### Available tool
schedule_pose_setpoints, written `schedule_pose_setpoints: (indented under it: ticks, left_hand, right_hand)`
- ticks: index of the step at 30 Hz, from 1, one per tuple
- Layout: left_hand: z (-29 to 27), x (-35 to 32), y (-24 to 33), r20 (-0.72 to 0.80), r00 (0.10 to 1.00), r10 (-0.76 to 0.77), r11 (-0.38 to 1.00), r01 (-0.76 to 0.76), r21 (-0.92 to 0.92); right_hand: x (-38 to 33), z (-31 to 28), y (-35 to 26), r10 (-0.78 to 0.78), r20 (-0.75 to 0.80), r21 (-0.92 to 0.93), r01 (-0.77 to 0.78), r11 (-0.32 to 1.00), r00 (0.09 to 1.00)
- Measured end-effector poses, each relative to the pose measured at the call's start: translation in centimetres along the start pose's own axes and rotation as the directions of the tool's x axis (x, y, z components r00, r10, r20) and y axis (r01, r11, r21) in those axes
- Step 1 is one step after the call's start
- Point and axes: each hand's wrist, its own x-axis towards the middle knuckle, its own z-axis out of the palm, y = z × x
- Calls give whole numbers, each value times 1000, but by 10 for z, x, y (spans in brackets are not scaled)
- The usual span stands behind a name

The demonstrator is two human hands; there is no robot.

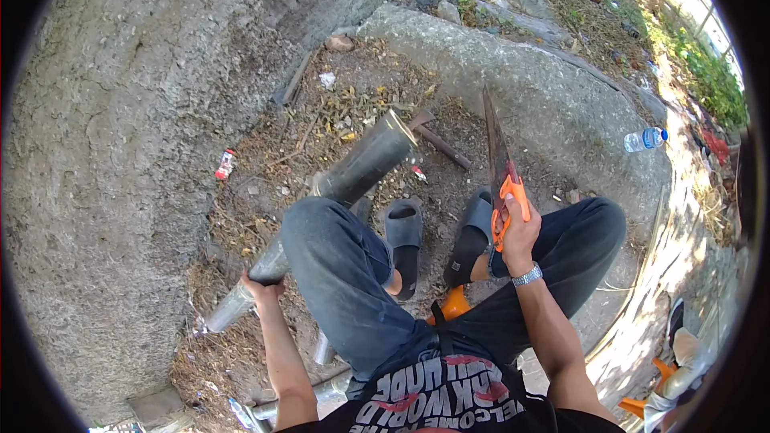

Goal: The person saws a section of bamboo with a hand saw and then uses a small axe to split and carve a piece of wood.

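From the head view, my left hand (263, 285) is closed around the lower part of a long grey pipe (353, 172) that runs under my left knee and up over the dirt, while my right hand (517, 232) is clenched on the orange handle of a hand saw (499, 162), blade pointing up and away. I judge the pipe stiff, smooth and apt to roll, best held near the knee. The concrete kerb (513, 72) crowds the far side; open dirt lies left.
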Motion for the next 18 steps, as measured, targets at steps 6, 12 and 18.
schedule_pose_setpoints:
  ticks: [6, 12, 18]
  left_hand:
    - [-36, 50, -77, -133, 972, -196, 977, 205, 58]
    - [-120, 96, -98, 77, 988, -133, 935, 100, 340]
    - [-57, 93, -106, 703, 357, 615, -295, -722, 625]
  right_hand:
    - [0, 4, 13, 17, 48, -94, -13, 996, 999]
    - [-3, 15, 17, 43, 118, -34, -40, 999, 992]
    - [-20, 31, 11, -38, 357, -313, 158, 937, 933]
